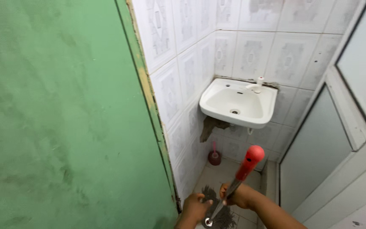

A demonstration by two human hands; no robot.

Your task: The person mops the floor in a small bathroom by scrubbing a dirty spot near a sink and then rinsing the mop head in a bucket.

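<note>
My right hand (pixel 239 196) is closed around the metal shaft of a mop handle (pixel 234 184), just below its red grip (pixel 250 160). My left hand (pixel 194 208) sits lower and to the left, fingers curled against the shaft near its bottom end. The grey stringy mop head (pixel 222 215) lies on the tiled floor under both hands. The handle leans up and to the right, toward the sink.
A white wall-mounted sink (pixel 238 104) with a small tap (pixel 257 85) hangs in the tiled corner. A dark red toilet brush holder (pixel 214 157) stands on the floor below it. A green wall (pixel 64 118) fills the left; a frosted white-framed door (pixel 331 140) stands on the right.
</note>
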